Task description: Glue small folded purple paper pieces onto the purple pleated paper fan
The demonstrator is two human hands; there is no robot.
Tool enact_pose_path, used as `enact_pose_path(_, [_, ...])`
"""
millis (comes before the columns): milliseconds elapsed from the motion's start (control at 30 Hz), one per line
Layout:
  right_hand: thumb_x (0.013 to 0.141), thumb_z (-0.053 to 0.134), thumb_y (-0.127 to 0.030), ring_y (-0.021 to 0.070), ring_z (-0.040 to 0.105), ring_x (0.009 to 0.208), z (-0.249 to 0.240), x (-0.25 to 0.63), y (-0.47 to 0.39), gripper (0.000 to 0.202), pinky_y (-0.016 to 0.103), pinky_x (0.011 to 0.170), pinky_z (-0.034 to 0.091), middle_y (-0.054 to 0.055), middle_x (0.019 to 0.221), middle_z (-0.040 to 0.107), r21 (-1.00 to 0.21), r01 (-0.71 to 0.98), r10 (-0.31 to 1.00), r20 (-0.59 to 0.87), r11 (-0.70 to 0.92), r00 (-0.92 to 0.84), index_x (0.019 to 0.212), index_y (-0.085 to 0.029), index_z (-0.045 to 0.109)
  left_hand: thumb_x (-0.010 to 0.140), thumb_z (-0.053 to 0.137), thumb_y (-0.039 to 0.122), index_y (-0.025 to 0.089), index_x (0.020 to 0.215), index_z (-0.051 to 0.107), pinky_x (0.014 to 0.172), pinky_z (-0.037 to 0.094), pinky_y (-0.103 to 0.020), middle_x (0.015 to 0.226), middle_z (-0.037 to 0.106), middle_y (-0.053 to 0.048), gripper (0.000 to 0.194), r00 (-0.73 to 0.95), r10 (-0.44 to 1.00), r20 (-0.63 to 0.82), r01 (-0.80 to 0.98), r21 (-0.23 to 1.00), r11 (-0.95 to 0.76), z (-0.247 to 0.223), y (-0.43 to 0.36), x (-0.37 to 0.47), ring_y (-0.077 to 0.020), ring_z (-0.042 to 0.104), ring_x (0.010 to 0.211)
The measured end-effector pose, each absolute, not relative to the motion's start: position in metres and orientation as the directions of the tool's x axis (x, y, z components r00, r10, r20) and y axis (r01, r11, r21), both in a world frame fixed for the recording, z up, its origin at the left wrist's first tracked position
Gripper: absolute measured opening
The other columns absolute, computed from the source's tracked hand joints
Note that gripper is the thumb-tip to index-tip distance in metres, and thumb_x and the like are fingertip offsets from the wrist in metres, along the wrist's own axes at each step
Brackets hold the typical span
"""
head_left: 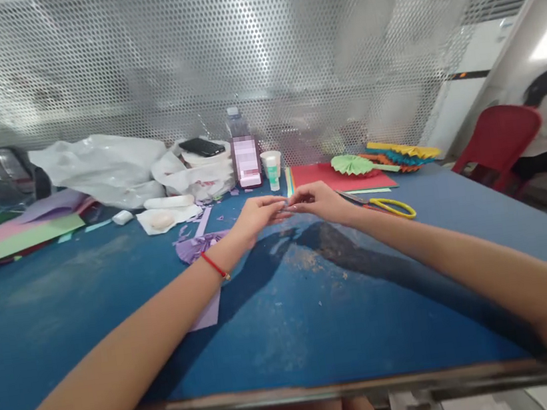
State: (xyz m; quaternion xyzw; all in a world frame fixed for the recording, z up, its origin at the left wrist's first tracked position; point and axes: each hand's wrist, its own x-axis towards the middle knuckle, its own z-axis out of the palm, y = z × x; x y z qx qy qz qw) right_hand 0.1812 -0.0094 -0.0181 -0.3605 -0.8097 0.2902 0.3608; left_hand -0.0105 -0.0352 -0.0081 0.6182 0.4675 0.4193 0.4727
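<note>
My left hand (261,215) and my right hand (321,201) meet at the fingertips above the blue table (271,340). Both are closed in a pinch; what lies between the fingers is too small to make out. A pleated purple paper (191,248) lies beside my left wrist, which wears a red cord. Partly under my left forearm is a flat purple sheet (208,313). Yellow-handled scissors (395,207) rest by my right wrist, their blades partly hidden. Behind my hands stands a glue stick (273,173).
A lit phone (247,161) leans on a bottle (236,124) at the back. White plastic bags (102,167) and coloured sheets (16,239) lie left. Red paper (310,178), a green paper fan (353,165) and folded fans lie back right. A red chair (502,141) stands beyond.
</note>
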Motion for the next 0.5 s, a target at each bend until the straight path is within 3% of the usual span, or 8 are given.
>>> enact_pose_path(133, [0.083,0.071,-0.031,0.0141,0.062,0.073,-0.011,0.168,-0.039,0.023,0.027,0.071,0.048,0.006,0.084,0.075,-0.720,0.422,0.826,0.400,0.551,-0.396,0.094,-0.012,0.076,0.085,0.075,0.017,0.010,0.087,0.074,0.088,0.059,-0.034,0.084,0.077,-0.008,0.008,0.152,0.988,0.023,0.029,0.999,-0.028,-0.001,-0.055,-0.011,-0.0162,0.074,0.079])
enact_pose_path(367, [0.082,0.062,-0.009,0.0113,0.060,0.071,0.024,0.148,-0.064,0.021,0.025,0.072,0.046,0.000,0.075,0.070,-0.633,0.542,0.832,0.387,0.553,-0.396,0.093,-0.015,0.079,0.098,0.065,0.035,0.014,0.121,0.064,0.087,0.060,-0.041,0.120,0.067,-0.009,0.032,0.116,0.993,0.012,-0.091,0.996,-0.001,0.013,-0.082,-0.030,-0.0207,0.068,0.102])
enact_pose_path(500, [0.087,0.063,-0.011,0.0125,0.065,0.080,0.039,0.143,-0.048,0.019,0.027,0.078,0.051,0.001,0.085,0.072,-0.591,0.612,0.850,0.340,0.526,-0.401,0.100,-0.014,0.077,0.098,0.066,0.034,0.013,0.119,0.065,0.087,0.061,-0.041,0.118,0.068,-0.009,0.030,0.081,0.996,0.027,-0.140,0.990,-0.015,0.014,-0.082,-0.046,-0.0205,0.069,0.102])
